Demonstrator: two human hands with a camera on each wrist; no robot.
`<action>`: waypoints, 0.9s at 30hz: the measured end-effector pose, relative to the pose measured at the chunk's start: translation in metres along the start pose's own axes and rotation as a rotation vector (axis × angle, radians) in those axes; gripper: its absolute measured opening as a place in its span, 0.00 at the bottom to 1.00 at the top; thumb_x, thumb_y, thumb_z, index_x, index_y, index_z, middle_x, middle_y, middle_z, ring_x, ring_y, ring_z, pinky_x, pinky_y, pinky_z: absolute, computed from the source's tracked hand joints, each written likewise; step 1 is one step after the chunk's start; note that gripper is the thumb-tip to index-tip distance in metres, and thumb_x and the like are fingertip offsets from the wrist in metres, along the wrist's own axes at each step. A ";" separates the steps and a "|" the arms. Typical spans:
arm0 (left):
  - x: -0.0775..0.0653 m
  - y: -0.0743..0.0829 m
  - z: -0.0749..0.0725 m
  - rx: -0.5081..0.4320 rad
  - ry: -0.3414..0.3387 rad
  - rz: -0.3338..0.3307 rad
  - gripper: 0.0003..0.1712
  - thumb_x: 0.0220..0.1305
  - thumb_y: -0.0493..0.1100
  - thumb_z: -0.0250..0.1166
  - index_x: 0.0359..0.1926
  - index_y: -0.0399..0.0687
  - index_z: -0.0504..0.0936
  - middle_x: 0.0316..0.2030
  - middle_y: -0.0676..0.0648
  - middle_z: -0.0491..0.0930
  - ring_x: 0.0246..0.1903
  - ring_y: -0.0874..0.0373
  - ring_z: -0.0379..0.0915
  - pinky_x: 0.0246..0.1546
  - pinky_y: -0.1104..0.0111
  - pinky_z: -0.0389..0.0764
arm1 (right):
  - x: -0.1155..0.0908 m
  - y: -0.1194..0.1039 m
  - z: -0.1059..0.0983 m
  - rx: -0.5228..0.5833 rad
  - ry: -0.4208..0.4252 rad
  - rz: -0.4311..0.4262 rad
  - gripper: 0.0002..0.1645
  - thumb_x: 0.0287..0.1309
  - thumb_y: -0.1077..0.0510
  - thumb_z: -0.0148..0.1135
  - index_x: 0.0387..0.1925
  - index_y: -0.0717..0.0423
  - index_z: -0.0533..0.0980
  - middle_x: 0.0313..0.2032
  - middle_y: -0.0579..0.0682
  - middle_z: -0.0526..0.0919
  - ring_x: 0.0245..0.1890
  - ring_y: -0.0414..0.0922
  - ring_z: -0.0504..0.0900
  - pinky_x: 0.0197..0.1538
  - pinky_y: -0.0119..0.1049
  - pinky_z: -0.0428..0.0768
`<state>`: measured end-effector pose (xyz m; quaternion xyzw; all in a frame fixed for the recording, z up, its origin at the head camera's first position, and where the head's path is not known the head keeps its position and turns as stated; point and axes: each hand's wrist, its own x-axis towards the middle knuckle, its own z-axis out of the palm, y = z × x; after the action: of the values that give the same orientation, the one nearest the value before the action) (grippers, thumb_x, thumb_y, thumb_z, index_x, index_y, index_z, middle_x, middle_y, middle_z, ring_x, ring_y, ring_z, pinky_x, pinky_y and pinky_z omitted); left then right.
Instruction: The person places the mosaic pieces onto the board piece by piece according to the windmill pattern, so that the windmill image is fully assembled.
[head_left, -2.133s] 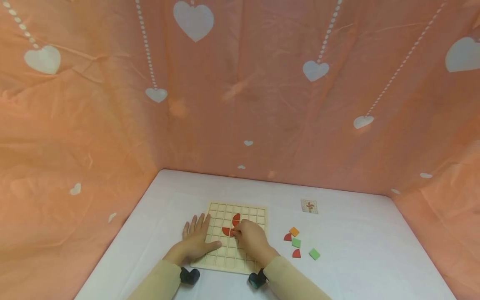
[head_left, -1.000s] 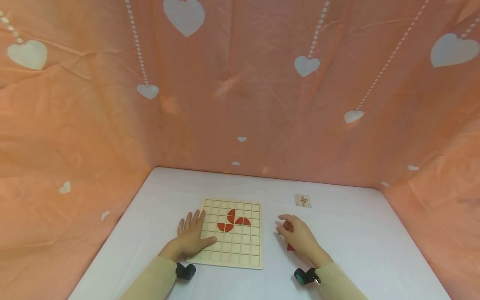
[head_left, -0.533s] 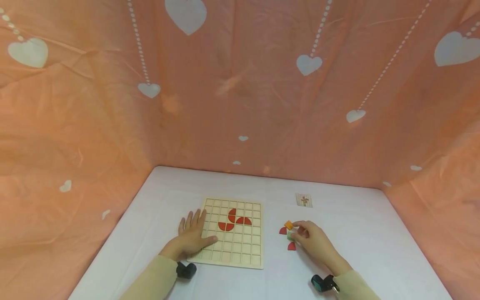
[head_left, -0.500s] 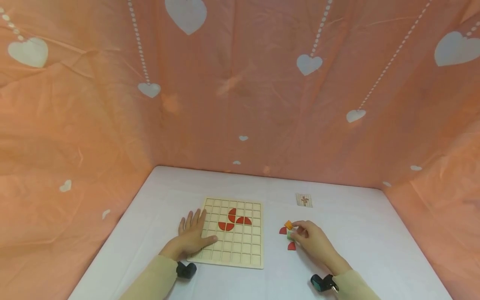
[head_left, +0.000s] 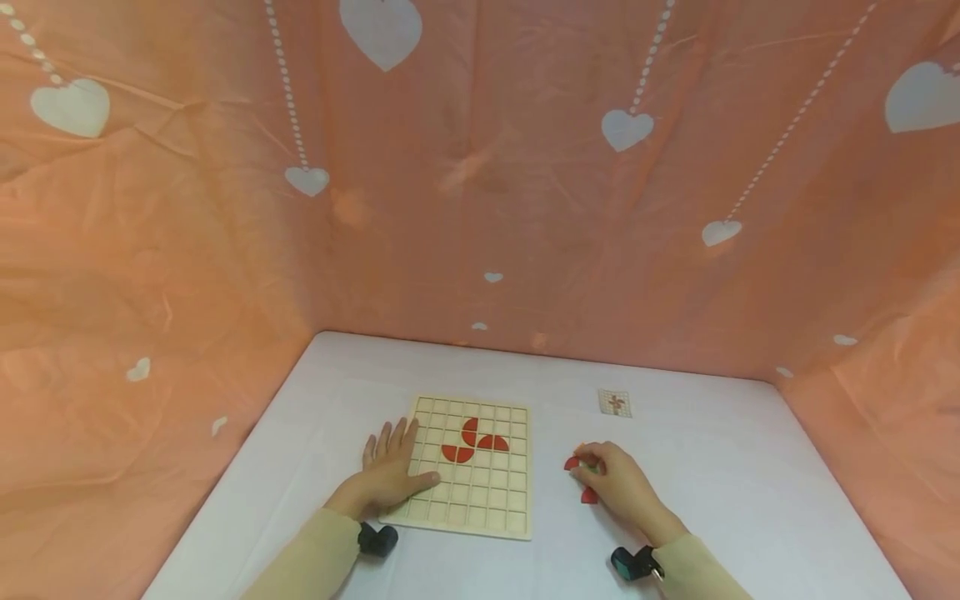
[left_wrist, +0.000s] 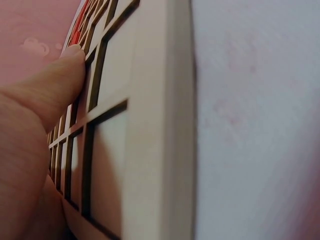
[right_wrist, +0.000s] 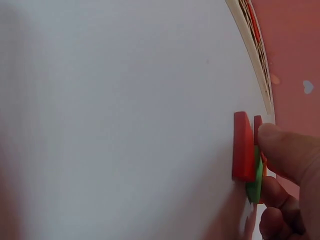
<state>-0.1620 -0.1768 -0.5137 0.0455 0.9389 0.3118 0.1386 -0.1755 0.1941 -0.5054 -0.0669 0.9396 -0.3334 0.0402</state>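
My left hand lies spread on the left side of a wooden grid board, its thumb over the squares. In the left wrist view the thumb reaches across the grid. Several red quarter-circle tiles sit in the board's squares. To the right of the board, my right hand pinches a loose red quarter-circle tile between thumb and fingertips. A second loose red tile stands close by in the right wrist view, beside a green tile. The fingers mostly hide an orange tile.
A small card printed with a grid and a red-brown pattern lies farther back on the white tabletop. Orange cloth with white hearts hangs behind and at both sides.
My right hand has left the board for the loose tiles at its right. Since half a second ago its fingertips have shifted from the orange and green tiles to a red one. The left hand stays put.
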 end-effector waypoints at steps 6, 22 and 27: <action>0.001 0.002 0.001 0.010 0.002 0.010 0.61 0.59 0.63 0.64 0.76 0.42 0.36 0.75 0.37 0.31 0.72 0.40 0.17 0.66 0.46 0.21 | 0.002 -0.001 0.000 -0.015 0.004 -0.016 0.11 0.56 0.58 0.69 0.42 0.48 0.83 0.35 0.42 0.77 0.33 0.41 0.71 0.40 0.39 0.73; 0.000 0.001 0.000 0.017 0.006 0.001 0.61 0.59 0.63 0.65 0.76 0.40 0.37 0.75 0.36 0.32 0.72 0.39 0.19 0.66 0.46 0.21 | 0.007 -0.009 0.001 -0.047 0.002 -0.052 0.09 0.55 0.60 0.70 0.38 0.55 0.80 0.34 0.47 0.73 0.27 0.40 0.72 0.38 0.37 0.75; 0.001 -0.001 0.001 0.022 0.001 0.005 0.61 0.59 0.64 0.64 0.76 0.41 0.38 0.75 0.36 0.32 0.72 0.39 0.19 0.66 0.46 0.21 | 0.007 -0.010 0.003 -0.121 0.030 -0.097 0.08 0.54 0.58 0.71 0.34 0.53 0.79 0.33 0.45 0.77 0.33 0.42 0.71 0.41 0.40 0.75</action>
<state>-0.1628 -0.1770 -0.5158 0.0490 0.9422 0.3019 0.1367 -0.1809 0.1840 -0.5016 -0.1094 0.9542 -0.2785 0.0057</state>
